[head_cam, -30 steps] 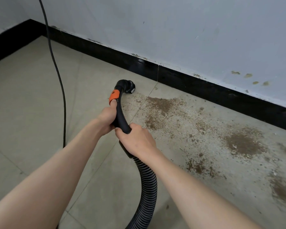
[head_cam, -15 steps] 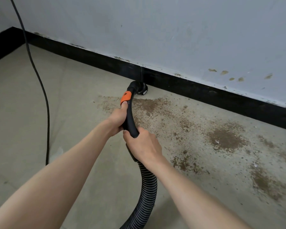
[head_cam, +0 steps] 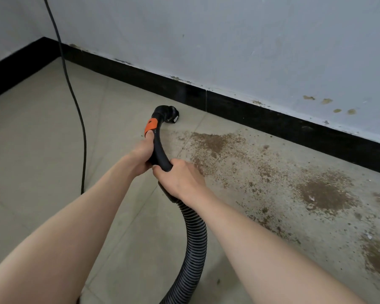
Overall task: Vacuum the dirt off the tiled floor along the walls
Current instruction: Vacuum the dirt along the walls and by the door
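Both hands are wrapped around the curved black handle [head_cam: 159,150] of the vacuum, a little left of the frame's centre. The left hand [head_cam: 142,155] grips it higher up, thumb resting just under the orange collar [head_cam: 150,127]; the right hand [head_cam: 180,178] closes around the lower end, where the rigid part meets the ribbed hose [head_cam: 194,238]. Each grip is full and snug, with the fingers curled right round the tube.

The nozzle [head_cam: 169,115] sits on the tiled floor [head_cam: 42,150] just short of the black skirting [head_cam: 250,113], near a grout line. The dirt [head_cam: 215,143] starts just right of the nozzle and spreads in brown patches toward the lower right of the frame, along the foot of the wall [head_cam: 228,40].

From here the handle looks stiff and light, easy to steer with two hands, and the place to hold it seems to be exactly where they have it: on the hard curve, not on the hose. The hose looks soft and springy, so it would likely flex and drag behind rather than push. A thin black cable [head_cam: 75,102] hangs down in the upper left and runs over the floor well apart from the nozzle; I would guess it could snag if the sweep swung that way.
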Demonstrator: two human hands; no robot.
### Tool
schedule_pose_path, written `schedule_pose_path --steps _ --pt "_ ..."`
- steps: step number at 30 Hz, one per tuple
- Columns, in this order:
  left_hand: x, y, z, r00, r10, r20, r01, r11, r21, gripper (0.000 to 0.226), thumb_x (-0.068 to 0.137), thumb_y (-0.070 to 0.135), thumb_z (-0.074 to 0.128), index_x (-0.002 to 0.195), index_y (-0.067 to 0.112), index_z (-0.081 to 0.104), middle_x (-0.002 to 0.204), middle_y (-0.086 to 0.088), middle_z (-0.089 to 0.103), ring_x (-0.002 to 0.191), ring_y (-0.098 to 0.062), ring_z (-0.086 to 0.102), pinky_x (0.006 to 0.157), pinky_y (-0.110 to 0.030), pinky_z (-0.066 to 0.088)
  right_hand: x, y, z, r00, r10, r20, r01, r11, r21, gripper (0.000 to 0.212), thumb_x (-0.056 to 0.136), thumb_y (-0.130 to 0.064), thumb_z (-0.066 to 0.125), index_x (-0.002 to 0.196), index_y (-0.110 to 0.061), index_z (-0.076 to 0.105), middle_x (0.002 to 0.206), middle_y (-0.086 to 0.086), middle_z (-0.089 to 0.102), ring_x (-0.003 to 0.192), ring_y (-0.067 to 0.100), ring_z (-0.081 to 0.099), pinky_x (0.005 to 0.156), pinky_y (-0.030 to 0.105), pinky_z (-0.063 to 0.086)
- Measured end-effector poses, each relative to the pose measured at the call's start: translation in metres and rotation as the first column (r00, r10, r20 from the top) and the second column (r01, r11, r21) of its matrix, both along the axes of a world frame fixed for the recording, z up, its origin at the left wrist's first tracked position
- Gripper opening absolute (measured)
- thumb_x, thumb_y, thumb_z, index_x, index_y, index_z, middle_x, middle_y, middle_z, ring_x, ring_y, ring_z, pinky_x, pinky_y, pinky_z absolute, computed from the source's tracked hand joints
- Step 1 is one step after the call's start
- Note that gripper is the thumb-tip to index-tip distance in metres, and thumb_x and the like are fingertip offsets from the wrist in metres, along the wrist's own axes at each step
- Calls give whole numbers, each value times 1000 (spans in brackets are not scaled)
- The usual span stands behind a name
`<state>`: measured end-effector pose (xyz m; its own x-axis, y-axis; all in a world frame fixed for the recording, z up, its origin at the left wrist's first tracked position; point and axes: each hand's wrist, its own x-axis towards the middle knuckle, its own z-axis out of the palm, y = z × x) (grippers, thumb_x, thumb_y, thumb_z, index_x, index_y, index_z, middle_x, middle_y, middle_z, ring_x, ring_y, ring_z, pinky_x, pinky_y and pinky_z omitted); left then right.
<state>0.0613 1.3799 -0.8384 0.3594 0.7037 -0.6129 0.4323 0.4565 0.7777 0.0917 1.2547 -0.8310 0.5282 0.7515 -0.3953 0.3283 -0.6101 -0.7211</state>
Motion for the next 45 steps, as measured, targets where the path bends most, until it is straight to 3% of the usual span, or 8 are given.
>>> schedule_pose_path --steps 5,9,12,19,29,38,41,45 --pt "-24 42 -12 987 160 18 -161 984 75 52 100 46 33 125 2 45 114 -14 58 99 -27 56 83 -36 47 -10 43 -7 993 116 31 -116 993 0 36 90 -57 48 92 -22 52 79 1 55 80 29 58 63 33 41" --pt "-32 72 -24 974 223 29 -225 968 111 55 100 46 34 128 0 44 106 -13 56 92 -24 56 80 -34 48 -10 73 -14 982 176 65 -177 984 7 37 91 -56 47 98 -21 54 85 3 55 82 29 53 66 34 40" --pt "-36 89 -29 972 228 56 -233 968 99 55 100 48 33 127 2 45 104 -11 56 93 -23 56 82 -34 49 -10 90 -20 975 203 86 -204 979 4 36 91 -57 47 97 -22 52 75 -1 49 79 28 52 60 33 37" --pt "-45 89 -37 973 225 41 -228 969 97 40 101 45 31 112 7 42 90 -7 56 92 -23 56 88 -35 48 -22 90 -34 979 193 72 -194 981 16 41 90 -60 47 97 -20 54 74 -1 50 78 29 53 60 33 37" --pt "-79 51 -21 993 114 28 -110 989 -103 32 98 40 33 84 13 43 76 -3 43 67 -17 44 61 -29 41 -58 31 -40 984 167 56 -167 986 -4 39 86 -64 45 82 -25 48 66 -5 48 73 28 51 62 34 37" --pt "-70 -12 -3 996 86 -9 -87 993 -84 38 100 42 37 114 7 42 81 -4 46 71 -17 48 71 -33 43 -53 -22 -22 987 152 48 -151 988 -26 39 85 -62 47 82 -24 51 80 1 61 83 30 62 66 34 46" --pt "-71 -28 -3 998 59 -16 -60 997 -42 34 101 37 35 112 5 41 82 -4 46 72 -17 49 63 -31 44 -54 -37 -20 988 144 59 -142 989 -45 39 85 -63 47 86 -24 54 79 1 61 84 30 62 67 34 47" --pt "-74 -35 -2 999 28 -27 -29 999 -27 36 101 37 34 115 5 42 84 -5 48 75 -18 51 72 -35 45 -55 -46 -15 987 152 45 -150 988 -41 38 85 -62 48 82 -24 53 79 1 61 83 30 63 66 34 47"
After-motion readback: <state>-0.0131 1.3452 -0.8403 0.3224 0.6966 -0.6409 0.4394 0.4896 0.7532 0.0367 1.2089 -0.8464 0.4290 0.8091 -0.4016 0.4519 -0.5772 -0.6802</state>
